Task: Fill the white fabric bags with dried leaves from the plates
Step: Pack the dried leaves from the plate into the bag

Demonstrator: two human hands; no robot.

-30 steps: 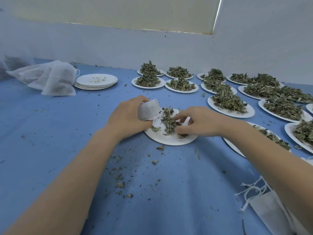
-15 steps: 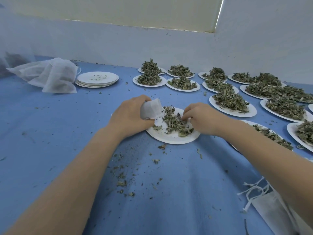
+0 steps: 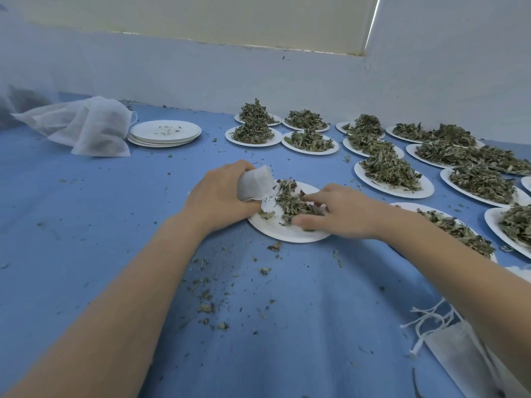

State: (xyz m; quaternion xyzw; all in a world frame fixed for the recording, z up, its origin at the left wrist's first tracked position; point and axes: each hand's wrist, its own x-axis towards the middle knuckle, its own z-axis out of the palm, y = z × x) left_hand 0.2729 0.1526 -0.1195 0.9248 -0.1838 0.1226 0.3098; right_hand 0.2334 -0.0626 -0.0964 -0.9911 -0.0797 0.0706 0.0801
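My left hand [image 3: 219,198] grips a small white fabric bag [image 3: 256,185] at the left rim of a white plate [image 3: 284,234]. The bag's mouth faces the small heap of dried leaves [image 3: 290,203] on that plate. My right hand [image 3: 337,211] rests on the plate's right side, its fingers curled into the leaves and gathering them toward the bag. How many leaves are inside the bag is hidden.
Several plates heaped with dried leaves [image 3: 388,170] cover the back and right of the blue cloth. A stack of used plates [image 3: 165,133] and a pile of white bags [image 3: 83,124] lie at the back left. More bags with strings [image 3: 459,354] lie at the lower right. Leaf crumbs dot the cloth.
My right hand pulled back to the plate's right edge, then reached in again, raking the leaves toward the bag. The left hand and bag stayed put.
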